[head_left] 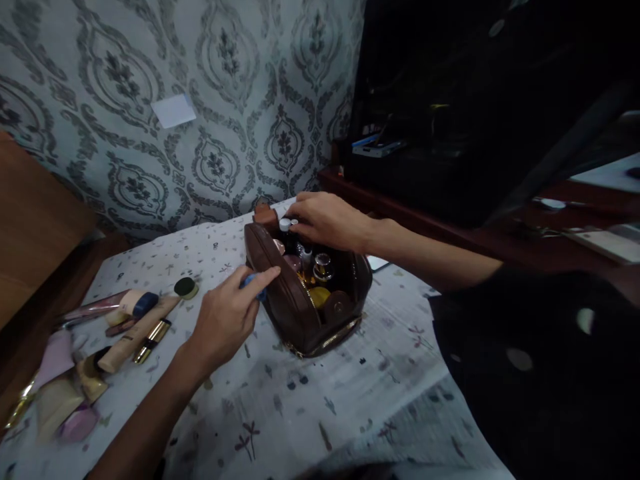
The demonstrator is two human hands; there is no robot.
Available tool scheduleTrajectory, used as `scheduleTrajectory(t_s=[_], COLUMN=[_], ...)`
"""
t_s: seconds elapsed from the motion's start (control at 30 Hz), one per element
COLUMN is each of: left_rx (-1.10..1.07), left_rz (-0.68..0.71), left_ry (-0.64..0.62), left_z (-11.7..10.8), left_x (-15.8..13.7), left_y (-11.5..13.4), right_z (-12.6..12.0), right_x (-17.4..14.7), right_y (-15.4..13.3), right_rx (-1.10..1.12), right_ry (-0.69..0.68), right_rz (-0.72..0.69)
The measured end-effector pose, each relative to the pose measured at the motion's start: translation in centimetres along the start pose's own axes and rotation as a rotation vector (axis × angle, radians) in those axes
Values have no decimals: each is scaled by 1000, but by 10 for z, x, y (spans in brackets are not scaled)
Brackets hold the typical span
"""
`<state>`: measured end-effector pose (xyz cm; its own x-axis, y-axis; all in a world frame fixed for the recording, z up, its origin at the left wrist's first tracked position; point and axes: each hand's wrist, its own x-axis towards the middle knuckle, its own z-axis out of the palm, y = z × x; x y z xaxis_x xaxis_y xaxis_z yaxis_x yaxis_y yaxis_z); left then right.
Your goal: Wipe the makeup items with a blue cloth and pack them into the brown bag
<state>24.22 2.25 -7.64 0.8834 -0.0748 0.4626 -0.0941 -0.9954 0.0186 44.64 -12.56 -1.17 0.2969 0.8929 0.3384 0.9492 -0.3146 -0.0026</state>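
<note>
Bag (pixel 286 303) stands open on the cloth (pixel 360 407); from the left, loose tubes (pixel 137 335) lie well apart, then the left hand (pixel 225 315) pinches a blue thing (pixel 254 285) against its side, the right hand (pixel 330 217) is at a white cap (pixel 285 225), grip impossible to tell; looks like handling the contents, calling for a steady bag

The bench (pixel 280 427), under a white printed cloth (pixel 395 333), bore an open brown bag (pixel 287 303), a cluster of cosmetics (pixel 133 340) and, beside them, a dark-topped round pot (pixel 186 288).
</note>
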Motion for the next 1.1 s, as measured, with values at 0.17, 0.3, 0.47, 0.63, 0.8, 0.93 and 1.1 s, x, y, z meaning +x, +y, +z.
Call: scheduleTrajectory(t_s=[0.17, 0.3, 0.47, 0.63, 0.8, 0.93, 1.1], left_rx=[262, 288, 258, 200, 209, 204, 197], left_rz=[133, 235, 292, 237, 203, 170, 170], left_ry=[-113, -270, -233, -105, -8, 54, 75], left_z=[-22, -31, -30, -22, -12, -6, -5], left_x=[23, 41, 42, 24, 14, 14, 17], left_y=[15, 22, 18, 11, 11, 14, 16], right_z=[-9, 3, 24, 37, 39, 41, 48], right_x=[-76, -132, -162, -158, -156, -167, -176], right_y=[-31, -45, -44, -40, -37, -32, -25], right_rx=[300, 330, 397, 340, 456, 455, 388], right_ry=[104, 53, 7, 136, 144, 175, 186], right_rz=[-37, -100, -38, 49, 8, -109, -148])
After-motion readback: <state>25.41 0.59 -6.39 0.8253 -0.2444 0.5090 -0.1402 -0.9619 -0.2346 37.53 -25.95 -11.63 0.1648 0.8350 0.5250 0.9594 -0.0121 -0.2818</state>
